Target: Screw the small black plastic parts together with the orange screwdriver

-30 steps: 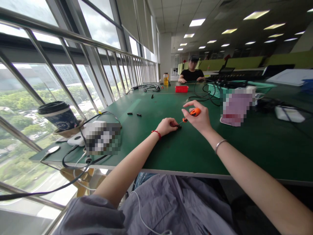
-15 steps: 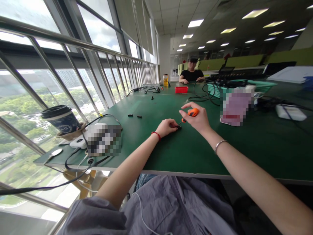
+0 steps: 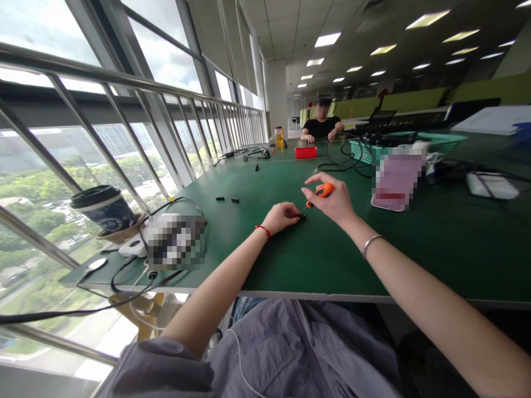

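Observation:
My left hand (image 3: 282,216) rests on the green table (image 3: 315,254), fingers closed on a small black part (image 3: 301,216) that it pins to the surface. My right hand (image 3: 334,200) is wrapped round a small orange-handled screwdriver (image 3: 322,191), held tilted with its tip down on the black part. Both hands meet near the middle of the table. A red cord circles my left wrist and a silver bangle my right.
Two small black parts (image 3: 227,199) lie farther left. A lidded coffee cup (image 3: 104,208), white devices and cables sit at the left edge by the window railing. A red tray (image 3: 306,152), cables, a teal basket (image 3: 365,150) and a seated person (image 3: 322,125) are at the far end.
Both hands stay on the part and the screwdriver; the right hand's fingers have shifted slightly on the handle. The view has drifted a little.

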A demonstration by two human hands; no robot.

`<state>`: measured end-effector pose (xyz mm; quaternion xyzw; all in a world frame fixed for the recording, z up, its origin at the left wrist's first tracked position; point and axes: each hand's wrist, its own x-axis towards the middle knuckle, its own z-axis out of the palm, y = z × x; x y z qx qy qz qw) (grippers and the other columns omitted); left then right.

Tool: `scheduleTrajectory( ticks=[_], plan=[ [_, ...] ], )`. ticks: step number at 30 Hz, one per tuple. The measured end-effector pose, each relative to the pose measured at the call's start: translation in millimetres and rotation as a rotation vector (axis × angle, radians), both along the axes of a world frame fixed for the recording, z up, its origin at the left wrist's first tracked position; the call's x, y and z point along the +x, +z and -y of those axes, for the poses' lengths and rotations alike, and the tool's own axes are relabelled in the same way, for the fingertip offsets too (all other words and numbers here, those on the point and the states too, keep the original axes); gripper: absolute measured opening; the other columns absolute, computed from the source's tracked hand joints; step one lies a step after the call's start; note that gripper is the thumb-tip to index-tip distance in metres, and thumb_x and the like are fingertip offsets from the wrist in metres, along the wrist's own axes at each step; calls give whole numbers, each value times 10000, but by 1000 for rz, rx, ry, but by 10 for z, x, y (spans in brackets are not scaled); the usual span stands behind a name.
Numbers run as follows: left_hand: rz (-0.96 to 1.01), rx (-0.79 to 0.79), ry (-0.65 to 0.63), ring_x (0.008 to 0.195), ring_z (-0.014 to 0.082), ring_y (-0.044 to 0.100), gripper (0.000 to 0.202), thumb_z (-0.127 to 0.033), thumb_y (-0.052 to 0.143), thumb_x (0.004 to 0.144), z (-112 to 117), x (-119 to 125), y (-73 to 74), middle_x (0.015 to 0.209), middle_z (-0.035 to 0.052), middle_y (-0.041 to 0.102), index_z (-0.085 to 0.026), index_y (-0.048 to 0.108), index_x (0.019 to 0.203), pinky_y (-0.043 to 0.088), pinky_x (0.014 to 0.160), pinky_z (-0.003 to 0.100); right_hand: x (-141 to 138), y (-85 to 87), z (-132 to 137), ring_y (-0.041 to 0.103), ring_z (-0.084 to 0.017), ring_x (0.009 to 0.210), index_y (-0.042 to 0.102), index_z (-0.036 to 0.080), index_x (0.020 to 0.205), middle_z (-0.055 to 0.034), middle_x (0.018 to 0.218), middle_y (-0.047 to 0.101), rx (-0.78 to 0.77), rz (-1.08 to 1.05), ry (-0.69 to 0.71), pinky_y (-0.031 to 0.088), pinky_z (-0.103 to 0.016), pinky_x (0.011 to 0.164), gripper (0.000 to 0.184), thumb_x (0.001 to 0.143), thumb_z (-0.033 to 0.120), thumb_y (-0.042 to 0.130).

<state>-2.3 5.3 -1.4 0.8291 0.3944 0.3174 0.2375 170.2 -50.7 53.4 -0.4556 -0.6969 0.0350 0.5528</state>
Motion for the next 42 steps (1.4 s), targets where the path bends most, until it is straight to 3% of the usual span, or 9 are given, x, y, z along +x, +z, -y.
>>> scheduleTrajectory(
  ticks=[5,11,15,18,26,31,35,38,42],
  plan=[
    [1,2,4,662,103,576,81,-168,664,683,-4,2,4,745,17,675,-129,662,754,479,666,220,-15,6,21,473,-121,536,620,202,907,35,591,511,9,7,84,396,-254,583,239,716,345,607],
    [8,-7,0,650,101,566,80,-176,663,683,15,6,20,755,23,677,-126,656,744,479,652,222,5,-27,-15,561,-148,656,516,208,1165,9,768,593,100,1,71,428,-258,619,518,682,340,646],
    [5,-5,-6,648,102,566,86,-167,659,685,22,6,26,749,23,672,-125,668,760,474,651,222,-8,-10,12,485,-124,528,608,209,952,44,571,521,39,24,-1,380,-248,567,322,708,416,639],
    [10,-11,-5,654,103,566,85,-167,659,687,21,6,26,758,26,672,-123,664,759,475,655,224,-18,3,31,469,-118,514,626,203,830,29,559,516,17,-2,14,370,-250,551,224,742,406,596],
    [28,-9,-9,646,103,565,83,-173,663,682,9,2,3,736,18,667,-127,663,751,479,652,224,-6,-29,-2,541,-137,612,504,215,1173,22,748,570,95,0,71,423,-256,599,523,678,328,632],
    [7,4,-11,654,105,566,94,-166,656,683,5,-2,7,745,21,672,-126,672,767,475,664,228,-30,-13,34,454,-120,494,598,211,980,68,518,462,24,69,51,366,-247,558,320,717,392,617],
    [2,12,-6,646,99,560,91,-164,664,685,-2,-5,13,732,14,662,-126,674,767,466,651,218,-45,-14,40,456,-116,499,631,216,828,46,516,494,-17,99,92,363,-246,559,193,753,387,584],
    [10,14,1,647,98,559,90,-161,667,685,-6,-6,11,717,8,653,-126,674,768,463,650,214,-43,-29,24,478,-116,517,634,217,910,37,585,529,14,91,84,379,-248,563,208,747,333,577],
    [27,6,6,645,95,550,97,-156,672,679,-4,0,5,719,11,646,-118,674,768,464,654,216,-35,-49,-1,538,-127,599,538,219,1162,14,764,581,106,23,67,427,-251,597,470,707,311,612]
  ],
)
